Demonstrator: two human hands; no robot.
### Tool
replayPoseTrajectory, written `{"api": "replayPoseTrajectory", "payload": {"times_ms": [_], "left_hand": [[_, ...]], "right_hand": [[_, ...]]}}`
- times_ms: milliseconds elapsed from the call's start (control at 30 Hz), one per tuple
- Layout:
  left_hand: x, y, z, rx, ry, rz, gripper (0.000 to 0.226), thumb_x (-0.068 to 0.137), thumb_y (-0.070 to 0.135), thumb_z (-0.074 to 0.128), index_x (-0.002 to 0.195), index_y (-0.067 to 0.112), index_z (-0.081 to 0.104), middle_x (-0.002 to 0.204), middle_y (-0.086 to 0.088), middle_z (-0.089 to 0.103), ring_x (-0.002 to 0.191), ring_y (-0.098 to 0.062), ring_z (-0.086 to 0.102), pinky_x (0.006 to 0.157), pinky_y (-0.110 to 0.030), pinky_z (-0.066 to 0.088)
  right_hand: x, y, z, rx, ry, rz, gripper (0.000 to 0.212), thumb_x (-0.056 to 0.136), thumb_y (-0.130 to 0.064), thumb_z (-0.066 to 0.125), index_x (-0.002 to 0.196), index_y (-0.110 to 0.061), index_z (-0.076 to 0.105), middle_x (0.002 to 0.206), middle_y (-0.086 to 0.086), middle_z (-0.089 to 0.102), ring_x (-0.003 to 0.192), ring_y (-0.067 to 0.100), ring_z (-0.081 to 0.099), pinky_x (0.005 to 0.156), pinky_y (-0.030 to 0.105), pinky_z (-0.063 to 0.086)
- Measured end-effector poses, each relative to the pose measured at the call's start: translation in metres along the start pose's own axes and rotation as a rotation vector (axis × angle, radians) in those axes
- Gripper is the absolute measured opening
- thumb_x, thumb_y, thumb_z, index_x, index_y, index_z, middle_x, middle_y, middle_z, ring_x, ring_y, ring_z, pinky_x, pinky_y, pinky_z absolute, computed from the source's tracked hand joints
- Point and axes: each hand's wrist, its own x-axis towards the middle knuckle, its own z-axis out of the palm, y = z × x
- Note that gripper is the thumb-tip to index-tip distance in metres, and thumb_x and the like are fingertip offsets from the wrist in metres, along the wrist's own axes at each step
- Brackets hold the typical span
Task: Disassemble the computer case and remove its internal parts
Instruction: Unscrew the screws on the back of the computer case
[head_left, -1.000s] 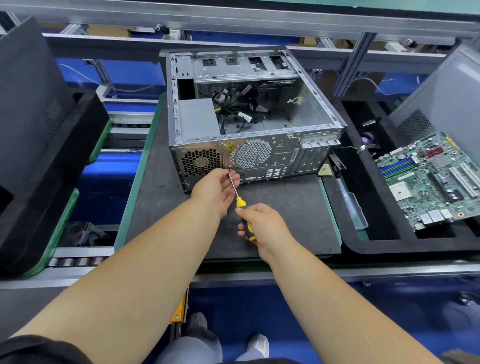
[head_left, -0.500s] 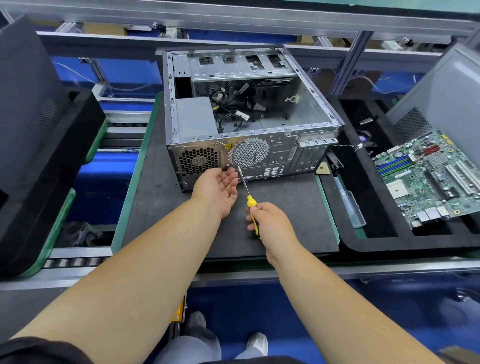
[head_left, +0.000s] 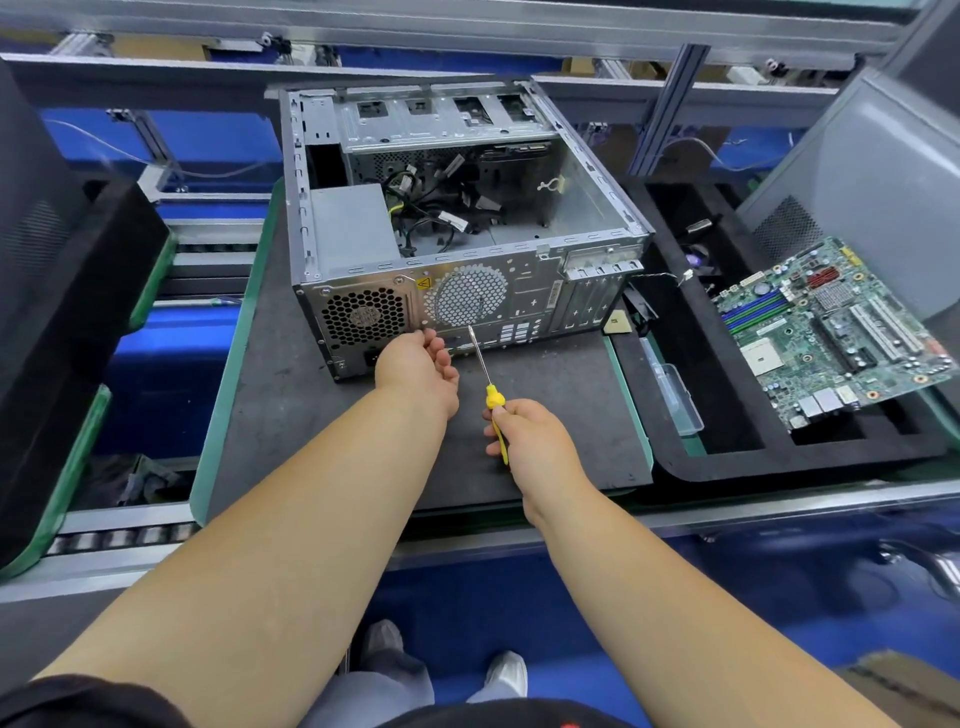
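So the computer case (head_left: 457, 228) is lying on its side with the open face up, sitting on the dark mat (head_left: 545, 415) on our desk, just ahead of both hands. Its rear panel faces us, with the round fan grille (head_left: 466, 303) in the middle and the honeycomb vent of the power supply (head_left: 358, 234) toward our left hand's side. Inside we can see a tangle of loose cables (head_left: 447, 208) next to the grey power supply box, and the drive cage (head_left: 441, 119) at the far end.

Our left hand (head_left: 418, 366) is up against the rear panel, right below the honeycomb vent, fingers loosely curled and palm turned partly up. Can't tell if there's anything small in it. Our right hand (head_left: 530, 436) is gripping the yellow handle of a screwdriver (head_left: 483, 364), and the shaft angles up and away from us, with the tip right at the lower edge of the fan grille.

Off past our right hand, a green motherboard (head_left: 831, 327) lies tilted across a black foam tray (head_left: 727, 457), and a clear plastic box (head_left: 672, 397) sits along the tray's nearer edge. A grey side panel (head_left: 883, 182) leans up behind the motherboard. Way out past our left hand there's another black foam tray (head_left: 78, 291).
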Motion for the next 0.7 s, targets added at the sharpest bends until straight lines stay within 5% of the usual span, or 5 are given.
{"api": "replayPoseTrajectory", "payload": {"times_ms": [500,700], "left_hand": [[0.002,-0.001,0.001,-0.100,-0.128,-0.025,0.035,0.094,0.013,0.024,0.064,0.021,0.039,0.043,0.008,0.030,0.039,-0.010,0.022,0.051,-0.021,0.018],[0.006,0.001,-0.016,0.078,-0.078,-0.040,0.040,0.102,0.021,0.028,0.087,0.009,0.063,0.080,0.001,0.061,0.069,-0.011,0.052,0.062,-0.021,0.038]], "right_hand": [[-0.002,0.002,-0.005,-0.061,0.003,-0.064,0.020,0.101,-0.025,0.045,0.102,-0.021,0.064,0.090,-0.003,0.067,0.072,0.007,0.057,0.066,0.024,0.045],[-0.001,-0.001,0.002,-0.035,-0.048,-0.108,0.021,0.097,-0.027,0.049,0.091,-0.022,0.068,0.073,-0.004,0.065,0.066,0.009,0.058,0.066,0.026,0.049]]}}
